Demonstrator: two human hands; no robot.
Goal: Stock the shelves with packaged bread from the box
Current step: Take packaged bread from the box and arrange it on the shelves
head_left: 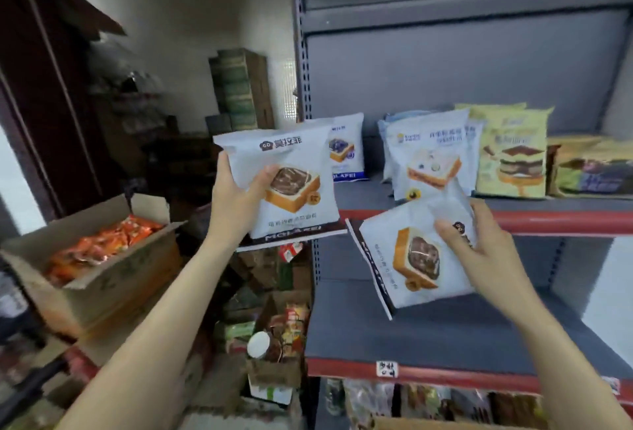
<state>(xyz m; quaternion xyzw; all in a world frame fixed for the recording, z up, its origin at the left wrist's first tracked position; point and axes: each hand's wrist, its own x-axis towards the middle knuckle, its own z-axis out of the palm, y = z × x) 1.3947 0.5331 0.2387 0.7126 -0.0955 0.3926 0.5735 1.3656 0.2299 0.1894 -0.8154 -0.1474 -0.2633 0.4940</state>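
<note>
My left hand (pixel 236 193) grips an upright white bread packet (pixel 291 162) with a chocolate toast picture, held left of the shelf post. My right hand (pixel 479 251) pinches a second, like packet (pixel 404 258), turned sideways in front of the red shelf edge (pixel 565 220). On the grey shelf (pixel 363 196) behind stand a white-and-blue packet (pixel 346 149), another white toast packet (pixel 428 152) and yellow cake packets (pixel 513 152).
An open cardboard box (pixel 102 279) of orange packets sits at the left. Stacked cartons (pixel 239 87) stand at the back. Boxes of mixed goods (pixel 281 344) crowd the floor by the shelf post. A lower grey shelf (pixel 428 337) lies under my right hand.
</note>
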